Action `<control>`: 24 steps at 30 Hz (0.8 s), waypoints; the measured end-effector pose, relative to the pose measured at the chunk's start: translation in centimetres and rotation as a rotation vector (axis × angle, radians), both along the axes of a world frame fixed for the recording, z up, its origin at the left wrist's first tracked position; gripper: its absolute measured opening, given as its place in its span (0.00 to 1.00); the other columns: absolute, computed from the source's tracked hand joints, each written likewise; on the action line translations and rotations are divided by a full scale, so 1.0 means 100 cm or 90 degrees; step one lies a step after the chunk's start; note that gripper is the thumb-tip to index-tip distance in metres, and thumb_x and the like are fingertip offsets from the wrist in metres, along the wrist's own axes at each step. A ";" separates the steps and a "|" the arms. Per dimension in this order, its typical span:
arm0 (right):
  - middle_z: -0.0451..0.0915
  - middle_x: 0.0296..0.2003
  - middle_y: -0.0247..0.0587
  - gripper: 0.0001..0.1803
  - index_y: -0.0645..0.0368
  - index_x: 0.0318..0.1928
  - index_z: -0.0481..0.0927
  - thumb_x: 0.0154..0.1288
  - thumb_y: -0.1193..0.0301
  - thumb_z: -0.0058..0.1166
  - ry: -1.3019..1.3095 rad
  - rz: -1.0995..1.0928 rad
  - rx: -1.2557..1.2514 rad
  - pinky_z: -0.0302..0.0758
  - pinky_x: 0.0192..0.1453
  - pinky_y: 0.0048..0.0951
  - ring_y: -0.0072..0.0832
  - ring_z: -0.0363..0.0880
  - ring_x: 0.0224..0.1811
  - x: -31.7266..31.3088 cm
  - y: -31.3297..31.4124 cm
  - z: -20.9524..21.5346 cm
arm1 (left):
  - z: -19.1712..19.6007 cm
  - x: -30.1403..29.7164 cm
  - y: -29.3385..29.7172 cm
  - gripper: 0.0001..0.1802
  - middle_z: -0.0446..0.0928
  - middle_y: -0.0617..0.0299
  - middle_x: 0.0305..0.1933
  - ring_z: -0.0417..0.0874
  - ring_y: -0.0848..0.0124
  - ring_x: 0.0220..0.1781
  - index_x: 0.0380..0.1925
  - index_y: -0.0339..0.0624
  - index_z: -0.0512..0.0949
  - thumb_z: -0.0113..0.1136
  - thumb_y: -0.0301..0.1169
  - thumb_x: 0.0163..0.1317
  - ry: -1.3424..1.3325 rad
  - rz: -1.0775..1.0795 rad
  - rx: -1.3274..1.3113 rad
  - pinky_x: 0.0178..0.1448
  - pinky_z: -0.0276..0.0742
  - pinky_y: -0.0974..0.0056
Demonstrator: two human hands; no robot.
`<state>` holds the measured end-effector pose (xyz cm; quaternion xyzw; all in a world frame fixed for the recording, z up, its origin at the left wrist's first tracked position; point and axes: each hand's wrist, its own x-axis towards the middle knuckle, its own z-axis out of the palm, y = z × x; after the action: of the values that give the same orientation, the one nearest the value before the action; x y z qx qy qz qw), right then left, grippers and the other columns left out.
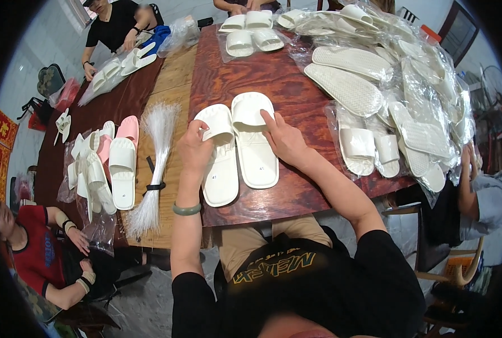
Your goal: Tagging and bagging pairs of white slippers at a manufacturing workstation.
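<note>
Two white slide slippers lie side by side on the reddish wooden table in front of me, soles down, toes pointing away. My left hand [196, 147] is closed on the outer edge of the left slipper's [221, 179] strap, fingertips over its top. On the other side, my right hand [286, 141] pinches the strap of the right slipper [259, 161] at its outer edge, the thumb partly hidden. Something thin and clear, perhaps a tie, shows between the two straps, too fine to make out.
Left of me lies a bundle of thin white strands [162, 141] with a dark band, beside loose white and pink slippers [122, 163]. Bagged white slippers [357, 147] pile up at right; more pairs [251, 32] lie at the far edge. Other people sit around the table [296, 205].
</note>
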<state>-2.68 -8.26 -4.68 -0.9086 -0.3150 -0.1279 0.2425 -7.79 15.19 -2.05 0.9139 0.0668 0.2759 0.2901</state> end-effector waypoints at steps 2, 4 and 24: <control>0.68 0.43 0.53 0.28 0.59 0.63 0.56 0.64 0.69 0.46 0.003 -0.003 -0.015 0.76 0.32 0.44 0.49 0.76 0.33 -0.001 0.000 0.000 | -0.001 -0.002 0.004 0.12 0.76 0.54 0.24 0.79 0.55 0.30 0.30 0.49 0.72 0.58 0.24 0.42 0.007 0.013 -0.001 0.32 0.71 0.57; 0.68 0.43 0.53 0.28 0.59 0.63 0.55 0.64 0.70 0.46 -0.004 -0.005 -0.015 0.76 0.31 0.44 0.49 0.76 0.32 -0.001 0.000 -0.001 | -0.002 -0.001 0.001 0.12 0.76 0.54 0.24 0.79 0.54 0.30 0.31 0.49 0.72 0.58 0.24 0.43 -0.007 -0.003 -0.044 0.32 0.71 0.57; 0.76 0.21 0.49 0.18 0.61 0.47 0.65 0.54 0.76 0.49 -0.013 0.093 -0.204 0.71 0.29 0.46 0.47 0.78 0.26 -0.031 -0.017 0.053 | 0.014 -0.049 -0.011 0.13 0.75 0.51 0.24 0.78 0.51 0.31 0.34 0.45 0.71 0.55 0.22 0.45 0.113 -0.041 -0.060 0.34 0.70 0.52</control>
<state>-5.77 -9.93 0.61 -0.9092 -0.3986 -0.0671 0.1000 -12.69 14.07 -0.61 0.9219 0.0759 0.1808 0.3341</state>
